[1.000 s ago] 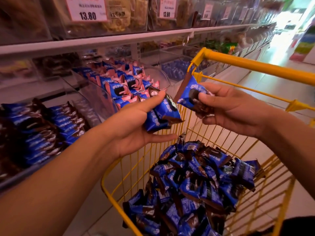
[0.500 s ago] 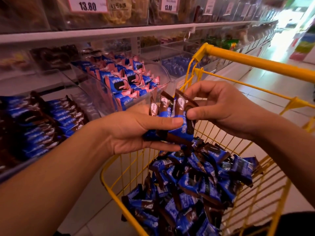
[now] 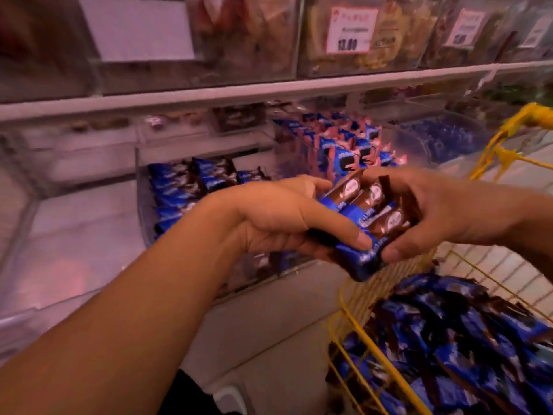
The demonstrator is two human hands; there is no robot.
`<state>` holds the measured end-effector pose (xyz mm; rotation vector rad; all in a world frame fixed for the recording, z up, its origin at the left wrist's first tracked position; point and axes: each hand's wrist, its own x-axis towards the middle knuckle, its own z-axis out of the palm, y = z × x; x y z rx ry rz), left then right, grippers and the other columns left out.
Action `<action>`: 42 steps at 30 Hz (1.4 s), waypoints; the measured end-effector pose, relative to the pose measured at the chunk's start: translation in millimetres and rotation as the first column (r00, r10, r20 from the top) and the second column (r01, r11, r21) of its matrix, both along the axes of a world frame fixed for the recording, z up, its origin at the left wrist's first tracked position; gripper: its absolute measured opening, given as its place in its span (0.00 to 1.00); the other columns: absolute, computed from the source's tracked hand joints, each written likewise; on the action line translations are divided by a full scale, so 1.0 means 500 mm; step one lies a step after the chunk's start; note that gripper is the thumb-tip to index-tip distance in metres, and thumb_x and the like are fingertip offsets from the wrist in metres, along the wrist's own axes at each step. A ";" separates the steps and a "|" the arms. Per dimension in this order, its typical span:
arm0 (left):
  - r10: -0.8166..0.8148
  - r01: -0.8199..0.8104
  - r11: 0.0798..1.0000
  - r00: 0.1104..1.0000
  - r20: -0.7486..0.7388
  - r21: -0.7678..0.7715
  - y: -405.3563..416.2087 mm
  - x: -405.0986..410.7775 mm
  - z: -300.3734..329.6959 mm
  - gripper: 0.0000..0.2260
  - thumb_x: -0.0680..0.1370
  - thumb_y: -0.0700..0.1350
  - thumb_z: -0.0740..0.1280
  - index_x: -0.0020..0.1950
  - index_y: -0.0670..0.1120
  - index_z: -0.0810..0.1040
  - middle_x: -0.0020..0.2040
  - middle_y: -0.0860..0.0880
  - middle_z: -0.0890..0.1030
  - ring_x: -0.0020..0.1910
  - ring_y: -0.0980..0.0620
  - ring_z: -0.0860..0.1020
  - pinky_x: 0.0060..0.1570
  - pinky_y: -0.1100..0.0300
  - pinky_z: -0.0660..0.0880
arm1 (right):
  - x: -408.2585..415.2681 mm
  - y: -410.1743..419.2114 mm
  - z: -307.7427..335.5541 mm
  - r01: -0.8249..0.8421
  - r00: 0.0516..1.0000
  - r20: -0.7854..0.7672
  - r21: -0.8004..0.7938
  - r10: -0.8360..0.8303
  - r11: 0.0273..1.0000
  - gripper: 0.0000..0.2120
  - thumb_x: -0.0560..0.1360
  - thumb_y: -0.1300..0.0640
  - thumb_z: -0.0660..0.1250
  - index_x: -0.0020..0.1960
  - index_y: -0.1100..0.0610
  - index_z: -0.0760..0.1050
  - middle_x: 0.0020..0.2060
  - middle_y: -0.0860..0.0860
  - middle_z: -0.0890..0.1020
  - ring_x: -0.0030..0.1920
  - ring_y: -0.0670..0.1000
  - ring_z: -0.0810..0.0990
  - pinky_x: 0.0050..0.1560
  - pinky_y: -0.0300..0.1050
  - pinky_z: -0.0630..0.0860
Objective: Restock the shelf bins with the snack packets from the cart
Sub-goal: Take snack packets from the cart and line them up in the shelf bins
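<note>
Left hand (image 3: 278, 223) curled round a stack of blue-and-brown packets (image 3: 366, 223), thumb pressed on the near blue end, fingers underneath. Right hand (image 3: 443, 214) clamped on the same stack from 3 o'clock, thumb at the lower edge, fingers over the far brown ends. Stack held in the air, between the bin and the cart, touching neither. At 9 o'clock from the hands, a clear bin (image 3: 143, 205) partly filled with matching blue packets (image 3: 179, 193), lined up on edge along its right side. At 12 o'clock, a neighbouring bin of blue-and-pink packets (image 3: 344, 145). Further right, at 2 o'clock, another clear bin (image 3: 443, 142) with blurred blue contents. At 5 o'clock, a yellow wire cart (image 3: 353, 348) heaped with loose blue packets (image 3: 454, 339), its handle (image 3: 535, 113) at 2 o'clock. Above, a pale shelf edge (image 3: 269, 91) running across the view, with clear bins of brownish goods on top and a price tag (image 3: 351, 29) reading 13.00 or similar, too blurred to be certain. Below the bins, a light tiled floor (image 3: 269, 324). Whole view smeared by motion, with a pinkish cast at the left.
</note>
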<state>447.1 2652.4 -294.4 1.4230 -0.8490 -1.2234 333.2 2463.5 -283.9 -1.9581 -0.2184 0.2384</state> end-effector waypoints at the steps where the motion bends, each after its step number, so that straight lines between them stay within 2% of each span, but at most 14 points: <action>1: 0.067 -0.067 0.998 0.998 -0.022 -0.022 0.024 0.016 0.006 0.24 0.68 0.34 0.76 0.62 0.42 0.75 0.53 0.45 0.84 0.47 0.49 0.84 0.42 0.55 0.83 | 0.028 0.015 0.003 0.021 0.999 0.037 -0.020 -0.020 1.000 0.31 0.58 0.66 0.80 0.59 0.57 0.76 0.50 0.54 0.85 0.50 0.50 0.83 0.48 0.46 0.82; 4: 0.508 -0.494 0.861 0.837 0.203 -0.120 0.093 0.080 0.009 0.28 0.67 0.56 0.78 0.61 0.47 0.75 0.53 0.47 0.83 0.47 0.48 0.83 0.48 0.50 0.82 | 0.122 0.057 0.000 0.101 0.994 0.025 0.049 -0.102 0.994 0.32 0.58 0.65 0.79 0.60 0.62 0.75 0.54 0.69 0.80 0.52 0.64 0.77 0.55 0.74 0.72; 6: 0.678 -0.658 0.674 0.371 0.634 -0.336 0.138 0.133 0.002 0.17 0.75 0.58 0.70 0.56 0.48 0.77 0.48 0.49 0.83 0.48 0.48 0.82 0.51 0.52 0.79 | 0.186 0.082 -0.007 0.164 0.986 0.011 0.072 -0.165 0.984 0.26 0.61 0.69 0.78 0.57 0.62 0.77 0.51 0.66 0.82 0.51 0.61 0.78 0.55 0.61 0.76; 8: 0.408 -0.632 0.703 -0.015 0.913 -0.325 0.178 0.170 -0.009 0.13 0.80 0.54 0.64 0.56 0.46 0.78 0.50 0.45 0.83 0.51 0.44 0.79 0.51 0.52 0.75 | 0.249 0.109 -0.018 0.206 0.978 0.024 -0.005 -0.206 0.979 0.20 0.64 0.71 0.76 0.53 0.60 0.77 0.45 0.55 0.85 0.44 0.51 0.83 0.43 0.42 0.81; 10: 0.043 -0.670 0.742 0.005 0.999 -0.029 0.195 0.185 -0.022 0.13 0.80 0.52 0.62 0.58 0.45 0.76 0.57 0.41 0.80 0.55 0.40 0.77 0.54 0.49 0.75 | 0.307 0.142 -0.033 0.241 0.971 0.029 -0.104 -0.239 0.965 0.18 0.66 0.70 0.77 0.53 0.59 0.79 0.44 0.52 0.87 0.44 0.49 0.85 0.43 0.42 0.83; 14: -0.436 -0.673 0.613 0.149 0.887 0.414 0.190 0.170 -0.036 0.15 0.83 0.57 0.52 0.58 0.51 0.73 0.62 0.45 0.77 0.59 0.43 0.76 0.60 0.47 0.72 | 0.386 0.187 -0.074 0.282 0.952 -0.068 -0.178 -0.298 0.943 0.23 0.66 0.67 0.78 0.60 0.61 0.78 0.51 0.54 0.86 0.46 0.50 0.86 0.45 0.44 0.83; 17: -0.564 -0.679 0.545 0.137 0.814 0.492 0.181 0.157 -0.032 0.08 0.84 0.58 0.49 0.48 0.57 0.61 0.64 0.47 0.75 0.62 0.44 0.73 0.64 0.46 0.68 | 0.408 0.189 -0.102 0.185 0.952 -0.224 -0.114 -0.207 0.976 0.24 0.67 0.67 0.78 0.60 0.56 0.77 0.52 0.52 0.86 0.52 0.51 0.86 0.53 0.47 0.83; 19: -0.586 -0.671 0.537 0.140 0.798 0.512 0.178 0.150 -0.030 0.08 0.84 0.59 0.49 0.49 0.58 0.61 0.65 0.48 0.75 0.64 0.45 0.72 0.66 0.45 0.66 | 0.416 0.183 -0.109 0.165 0.973 -0.111 -0.273 -0.202 0.948 0.29 0.64 0.60 0.82 0.61 0.52 0.75 0.55 0.49 0.84 0.57 0.51 0.83 0.61 0.49 0.79; 23: -0.593 -0.662 0.535 0.147 0.791 0.525 0.179 0.150 -0.028 0.16 0.84 0.58 0.49 0.64 0.54 0.70 0.66 0.49 0.75 0.64 0.46 0.72 0.65 0.47 0.64 | 0.423 0.169 -0.114 0.187 0.961 0.277 -0.661 0.005 0.727 0.55 0.63 0.47 0.82 0.80 0.51 0.52 0.77 0.52 0.62 0.75 0.52 0.63 0.70 0.40 0.57; 26: -0.610 -0.652 0.523 0.164 0.775 0.549 0.174 0.153 -0.030 0.14 0.84 0.56 0.53 0.66 0.54 0.70 0.65 0.50 0.75 0.62 0.48 0.72 0.64 0.48 0.65 | 0.428 0.163 -0.130 0.002 0.973 0.130 -0.834 0.193 0.552 0.50 0.72 0.40 0.72 0.81 0.52 0.47 0.81 0.51 0.52 0.79 0.52 0.53 0.72 0.39 0.50; 31: -0.575 -0.650 0.543 0.173 0.799 0.531 0.171 0.160 -0.037 0.12 0.84 0.56 0.55 0.63 0.54 0.72 0.61 0.51 0.76 0.57 0.50 0.73 0.63 0.49 0.66 | 0.438 0.180 -0.135 -0.116 0.981 -0.023 -0.869 0.194 0.481 0.47 0.75 0.33 0.61 0.81 0.47 0.36 0.80 0.45 0.39 0.80 0.52 0.39 0.78 0.52 0.43; 35: -0.368 -0.658 0.644 0.181 0.912 0.390 0.184 0.163 -0.023 0.14 0.84 0.54 0.55 0.62 0.50 0.75 0.59 0.47 0.78 0.55 0.47 0.75 0.57 0.49 0.72 | 0.398 0.194 -0.093 -0.033 0.985 0.043 -0.905 0.168 0.425 0.49 0.74 0.33 0.64 0.81 0.49 0.37 0.81 0.50 0.39 0.80 0.57 0.40 0.78 0.54 0.44; 39: 0.147 -0.581 0.791 -0.127 0.981 -0.194 0.148 0.127 0.003 0.14 0.81 0.55 0.61 0.43 0.49 0.79 0.38 0.46 0.78 0.38 0.45 0.76 0.36 0.54 0.71 | 0.251 0.143 0.011 0.244 0.907 0.369 -0.853 0.203 0.461 0.34 0.77 0.39 0.65 0.77 0.56 0.63 0.76 0.59 0.65 0.74 0.56 0.65 0.73 0.45 0.61; 42: 0.455 -0.359 0.800 -0.156 0.877 -0.480 0.060 0.053 0.011 0.16 0.78 0.56 0.61 0.36 0.48 0.76 0.32 0.46 0.77 0.35 0.41 0.78 0.37 0.51 0.74 | 0.068 0.041 0.058 0.473 0.765 0.617 -0.731 0.182 0.492 0.19 0.77 0.41 0.63 0.53 0.55 0.82 0.47 0.53 0.84 0.46 0.48 0.81 0.44 0.40 0.71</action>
